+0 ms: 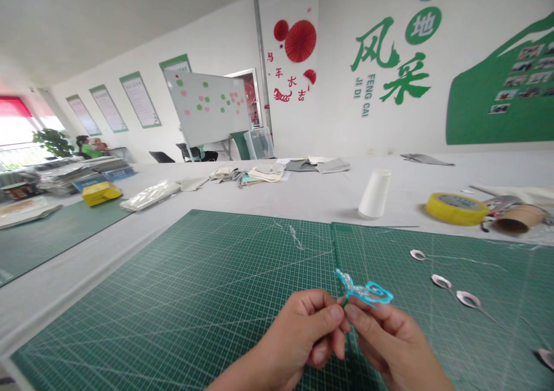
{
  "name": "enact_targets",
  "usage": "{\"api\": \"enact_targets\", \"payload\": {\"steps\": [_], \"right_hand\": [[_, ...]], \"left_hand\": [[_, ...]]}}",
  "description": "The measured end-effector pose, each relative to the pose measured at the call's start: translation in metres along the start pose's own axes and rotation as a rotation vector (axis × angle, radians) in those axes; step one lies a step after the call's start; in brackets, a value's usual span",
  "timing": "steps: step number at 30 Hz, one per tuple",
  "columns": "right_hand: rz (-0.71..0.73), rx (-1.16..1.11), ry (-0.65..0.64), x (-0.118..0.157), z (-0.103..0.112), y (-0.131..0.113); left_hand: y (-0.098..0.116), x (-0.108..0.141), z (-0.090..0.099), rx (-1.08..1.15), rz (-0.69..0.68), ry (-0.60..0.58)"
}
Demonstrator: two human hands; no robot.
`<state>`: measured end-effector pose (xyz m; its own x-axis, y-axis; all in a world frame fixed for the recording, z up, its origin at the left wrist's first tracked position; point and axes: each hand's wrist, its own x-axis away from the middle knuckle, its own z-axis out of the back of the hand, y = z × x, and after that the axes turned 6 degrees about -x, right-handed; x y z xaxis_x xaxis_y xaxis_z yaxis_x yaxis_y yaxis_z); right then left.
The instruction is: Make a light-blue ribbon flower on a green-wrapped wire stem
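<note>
Between my two hands, above the green cutting mat [242, 275], is a small blue ornament [367, 292] with curled, butterfly-like edges and a pale glittery inside. A short dark green stem hangs below it. My left hand [309, 330] is closed, pinching the stem between thumb and fingers. My right hand [385, 336] is closed as well, its thumb and fingertips gripping the ornament's base close beside the left. To the right, several pale pink oval loops [468, 299] on thin wire stems lie on the second mat [385, 258]. Loose white thread [296, 238] lies on the left mat.
Beyond the mats stand a white thread cone [374, 194], a yellow tape roll [456, 208] and a cardboard tube [519, 218]. Fabric pieces [264, 173] lie at the table's far edge. On the left are a yellow box [101, 194] and stacked packages [64, 175]. A person [89, 146] sits far back.
</note>
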<state>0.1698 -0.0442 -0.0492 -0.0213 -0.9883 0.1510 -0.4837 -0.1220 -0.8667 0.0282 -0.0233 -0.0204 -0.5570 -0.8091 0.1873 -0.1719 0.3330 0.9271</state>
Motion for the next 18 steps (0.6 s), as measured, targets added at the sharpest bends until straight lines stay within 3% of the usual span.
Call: {"api": "enact_targets", "payload": {"steps": [6,18], "right_hand": [[0.011,0.000,0.058,-0.0038,0.0015,0.0080],[0.028,0.014,0.050,-0.0037,0.0013,0.0066]], "left_hand": [[-0.0015,-0.0014,0.0012,0.001,0.000,-0.005],[-0.0034,-0.0010,0.0016,-0.014,-0.012,-0.010]]}}
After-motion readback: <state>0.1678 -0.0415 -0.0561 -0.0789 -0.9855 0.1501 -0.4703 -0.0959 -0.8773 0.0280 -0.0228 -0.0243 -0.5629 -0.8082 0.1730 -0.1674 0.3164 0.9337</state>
